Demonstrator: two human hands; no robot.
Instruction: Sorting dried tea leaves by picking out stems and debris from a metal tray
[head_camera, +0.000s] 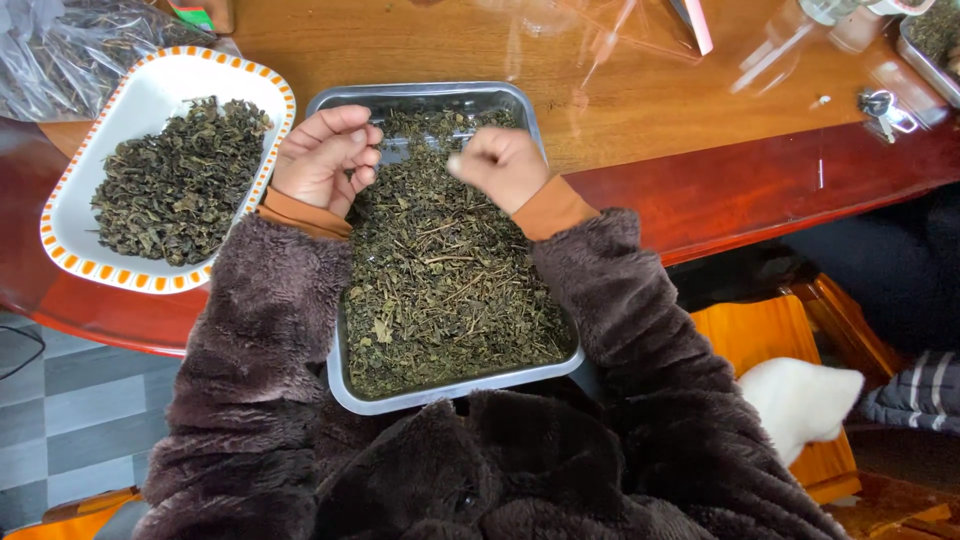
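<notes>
Both hands worked over a metal tray (455, 395) that sat at the near edge of a wooden table (640, 110), partly over the person's lap. The tray was filled with dried dark-green leaves and stems (450, 290), loose and mixed. The left hand (325, 158) hovered over the tray's far left corner, palm turned up, fingers curled loosely inward; whether it cupped any leaf could not be told. The right hand (503, 168) hung above the far middle of the tray, closed in a fist with the thumb tip pressed to the forefinger; anything pinched there was too small to see. Brown fleece sleeves (250, 340) with orange cuffs covered both forearms. Just left of the tray lay a white dish with an orange-patterned rim (120, 268), holding a separate heap of sorted leaves (180, 180). A clear plastic bag (60, 50) of more leaf lay at the far left. Keys (885, 108) rested at the far right.
</notes>
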